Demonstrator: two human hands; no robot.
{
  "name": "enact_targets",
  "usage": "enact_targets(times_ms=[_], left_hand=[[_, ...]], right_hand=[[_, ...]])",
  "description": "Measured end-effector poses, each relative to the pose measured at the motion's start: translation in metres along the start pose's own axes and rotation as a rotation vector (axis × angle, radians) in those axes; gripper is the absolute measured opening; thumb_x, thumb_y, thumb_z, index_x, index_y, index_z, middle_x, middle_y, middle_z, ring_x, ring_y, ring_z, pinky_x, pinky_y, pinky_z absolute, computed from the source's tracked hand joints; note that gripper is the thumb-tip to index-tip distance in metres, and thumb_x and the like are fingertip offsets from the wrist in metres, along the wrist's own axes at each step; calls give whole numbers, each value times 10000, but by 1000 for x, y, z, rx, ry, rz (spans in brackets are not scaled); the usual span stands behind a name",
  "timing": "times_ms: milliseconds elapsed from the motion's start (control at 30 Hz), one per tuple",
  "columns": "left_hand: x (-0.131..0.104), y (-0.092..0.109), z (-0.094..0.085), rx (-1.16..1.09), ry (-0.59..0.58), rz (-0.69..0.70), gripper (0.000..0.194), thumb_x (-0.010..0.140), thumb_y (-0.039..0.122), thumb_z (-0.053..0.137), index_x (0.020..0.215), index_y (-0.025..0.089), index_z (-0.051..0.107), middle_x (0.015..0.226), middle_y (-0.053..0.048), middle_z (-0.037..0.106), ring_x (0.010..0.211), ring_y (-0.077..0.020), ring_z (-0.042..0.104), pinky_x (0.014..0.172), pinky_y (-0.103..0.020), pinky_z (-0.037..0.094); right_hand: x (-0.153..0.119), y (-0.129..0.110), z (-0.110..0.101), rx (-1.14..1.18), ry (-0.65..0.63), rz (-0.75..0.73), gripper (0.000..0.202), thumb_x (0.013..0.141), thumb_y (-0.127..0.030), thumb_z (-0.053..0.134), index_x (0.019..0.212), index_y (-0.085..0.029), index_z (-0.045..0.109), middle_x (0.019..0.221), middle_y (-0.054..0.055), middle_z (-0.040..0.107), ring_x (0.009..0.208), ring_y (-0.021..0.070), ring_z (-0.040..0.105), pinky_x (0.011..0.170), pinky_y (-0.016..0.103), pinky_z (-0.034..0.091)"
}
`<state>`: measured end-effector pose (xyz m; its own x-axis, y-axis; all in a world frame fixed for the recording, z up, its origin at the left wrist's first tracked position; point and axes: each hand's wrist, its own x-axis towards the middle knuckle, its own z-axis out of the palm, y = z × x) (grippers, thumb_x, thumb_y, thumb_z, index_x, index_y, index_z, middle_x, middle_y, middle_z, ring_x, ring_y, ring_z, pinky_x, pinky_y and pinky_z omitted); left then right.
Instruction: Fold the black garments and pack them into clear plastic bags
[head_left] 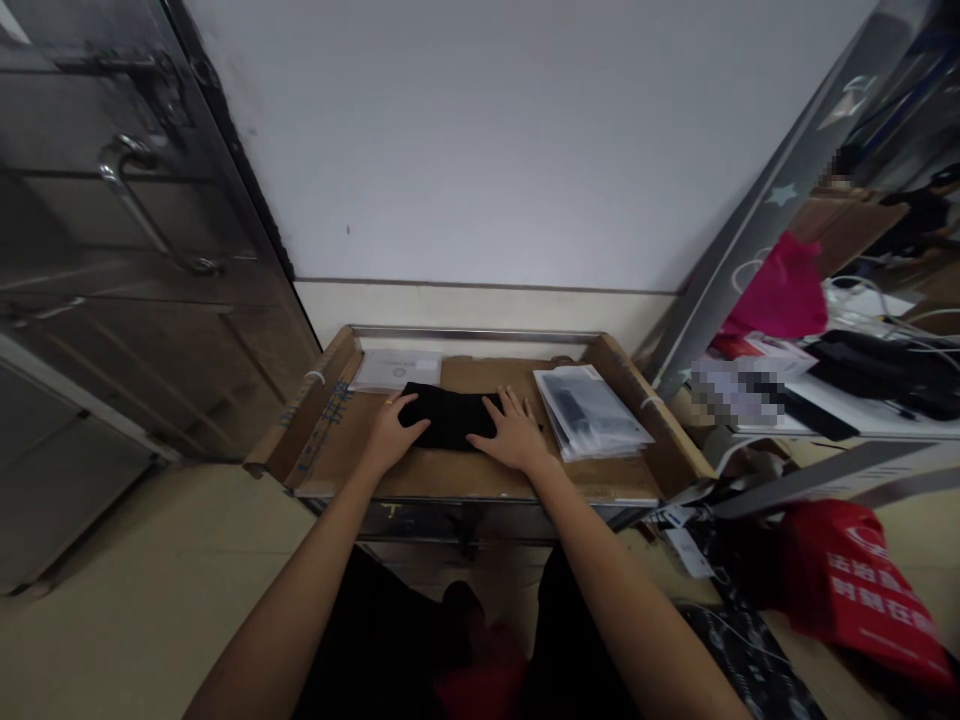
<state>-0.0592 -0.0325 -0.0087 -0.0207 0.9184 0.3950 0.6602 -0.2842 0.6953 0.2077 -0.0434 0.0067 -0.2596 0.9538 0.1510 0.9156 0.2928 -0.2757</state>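
Observation:
A folded black cloth (450, 418) lies on the cardboard-covered tabletop (420, 475). My left hand (391, 432) rests on its left end, thumb spread away from the other fingers. On the right end lies my right hand (514, 432), its fingers spread over the edge of the cloth. To the right of that hand is a stack of clear plastic bags (592, 412) with something dark inside. A flat white packet (397, 370) lies behind my left hand.
Raised cardboard sides (652, 420) border the tabletop. A metal door (135, 220) stands at the left. At the right are a cluttered white desk (885, 420), a pink bag (784, 295) and a red bag (862, 590) low down. A person sits far right.

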Motion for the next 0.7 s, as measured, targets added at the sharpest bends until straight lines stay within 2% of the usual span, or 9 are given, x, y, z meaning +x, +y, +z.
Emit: enact_targets(times_ms=[133, 267, 433, 567, 700], left_hand=[[-1, -1, -5, -121, 21, -5, 524, 774, 309, 738, 1285, 236, 646, 1426, -101, 569, 1380, -292, 484, 1175, -469, 365], [-1, -1, -5, -130, 19, -5, 558, 743, 262, 741, 1291, 220, 645, 1437, -111, 548, 1372, -295, 492, 1181, -478, 362], [5, -5, -8, -116, -25, -30, 563, 701, 254, 740, 1256, 187, 673, 1403, -129, 545, 1313, -299, 540, 1164, -470, 390], [19, -3, -21, -50, -80, -11, 557, 676, 228, 712, 1228, 161, 693, 1350, -132, 565, 1276, -299, 562, 1160, -457, 401], [37, 22, -36, 73, -98, 80, 552, 654, 158, 655, 1203, 166, 706, 1297, -121, 586, 1241, -300, 574, 1138, -434, 431]], right_hand=[[0, 2, 4, 61, 48, 12, 1012, 790, -757, 615, 1558, -144, 373, 1690, 205, 90, 1573, 356, 29, 1250, 537, 63], [0, 8, 8, 212, 151, 7, 985, 761, -722, 678, 1529, -157, 429, 1685, 193, 146, 1565, 374, 96, 1246, 555, 140], [0, 21, 12, 579, 396, -24, 634, 982, -596, 402, 1466, -200, 508, 1620, 144, 353, 1516, 277, 303, 1245, 503, 235], [1, 26, 12, 746, 486, -38, 617, 1000, -585, 341, 1414, -179, 555, 1516, 148, 503, 1454, 243, 410, 1243, 467, 260], [1, 24, 8, 821, 480, 42, 671, 981, -633, 330, 1418, -174, 549, 1500, 139, 527, 1428, 246, 446, 1241, 463, 260]])
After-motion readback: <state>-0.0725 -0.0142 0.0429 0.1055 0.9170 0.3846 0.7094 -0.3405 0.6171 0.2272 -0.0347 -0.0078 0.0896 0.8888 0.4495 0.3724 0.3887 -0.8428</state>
